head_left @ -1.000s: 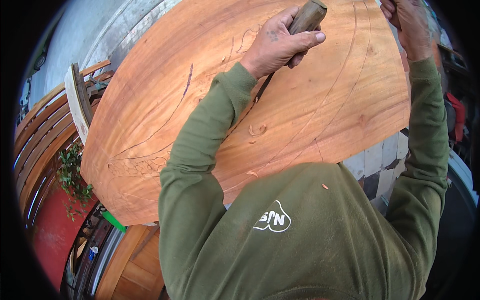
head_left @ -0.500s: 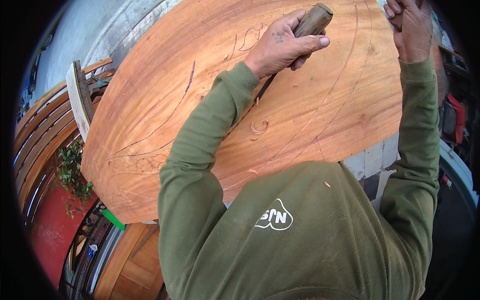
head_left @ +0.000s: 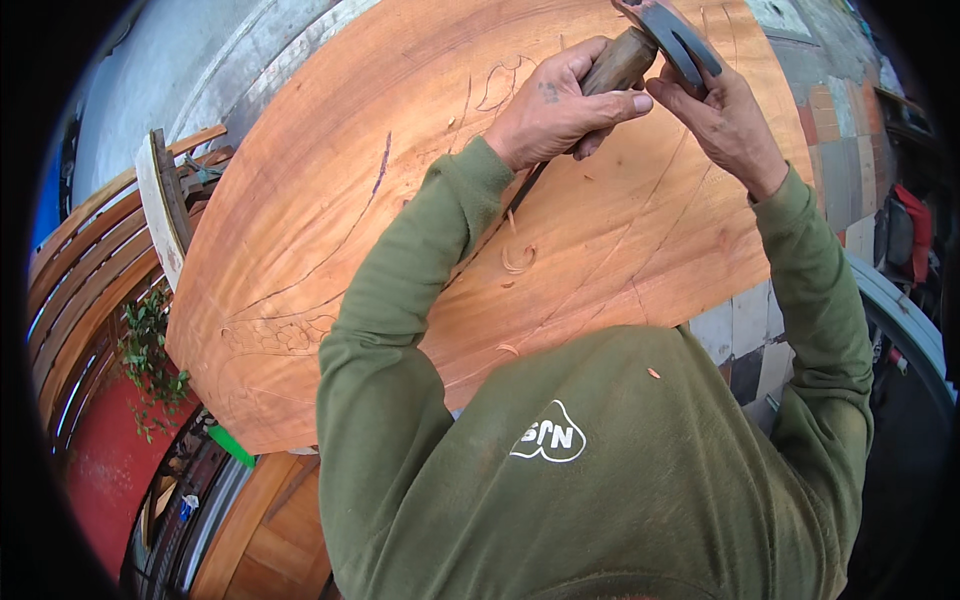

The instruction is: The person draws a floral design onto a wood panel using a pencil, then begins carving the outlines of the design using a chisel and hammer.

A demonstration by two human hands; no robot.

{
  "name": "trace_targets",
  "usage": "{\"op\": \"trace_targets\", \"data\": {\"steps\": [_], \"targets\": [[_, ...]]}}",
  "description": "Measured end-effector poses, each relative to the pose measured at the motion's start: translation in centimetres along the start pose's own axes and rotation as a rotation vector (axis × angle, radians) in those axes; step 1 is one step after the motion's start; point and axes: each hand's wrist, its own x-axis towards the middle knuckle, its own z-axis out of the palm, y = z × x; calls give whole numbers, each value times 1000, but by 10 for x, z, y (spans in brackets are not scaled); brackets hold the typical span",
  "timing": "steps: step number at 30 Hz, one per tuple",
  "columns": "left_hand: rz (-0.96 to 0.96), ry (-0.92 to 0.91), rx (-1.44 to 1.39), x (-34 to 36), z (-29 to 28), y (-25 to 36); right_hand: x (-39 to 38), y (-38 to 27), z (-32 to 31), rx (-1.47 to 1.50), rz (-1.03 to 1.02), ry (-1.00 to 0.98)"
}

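My left hand (head_left: 555,110) is closed around the thick wooden handle of a chisel (head_left: 621,62). Its dark shaft slants down and left toward a big reddish-brown wooden board (head_left: 640,230); my forearm hides the tip. Closed on a claw hammer, my right hand (head_left: 735,125) is near the upper right. The dark, slotted hammer head (head_left: 682,42) is right at the end of the chisel handle; whether they touch, I cannot tell. Drawn and carved curved lines run over the board. Beside the shaft lies a curled wood shaving (head_left: 518,260).
Left of the board are a slatted wooden bench (head_left: 90,250) and a green leafy plant (head_left: 148,350). A green strip (head_left: 230,445) shows by the board's lower left edge. Below it is a brown wooden panel (head_left: 275,550). Paving tiles (head_left: 845,180) lie to the right.
My right hand has come down and left from the upper right corner, bringing the hammer head to the chisel handle. My left hand has stayed almost in place.
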Motion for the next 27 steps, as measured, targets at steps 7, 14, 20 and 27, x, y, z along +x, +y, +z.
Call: {"op": "trace_targets", "data": {"steps": [7, 14, 20, 27], "targets": [[-10, -13, 14, -6, 3, 0, 29, -37, -62, 234, -26, 201], [-45, -28, 16, -6, 1, -3, -20, -11, 20, -127, 7, -76], [-33, -23, 3, -8, -1, -5, 32, -65, -22, 279, -73, 390], [-66, -55, -15, -7, 1, -6, -21, -5, 14, -253, -116, 28]]}}
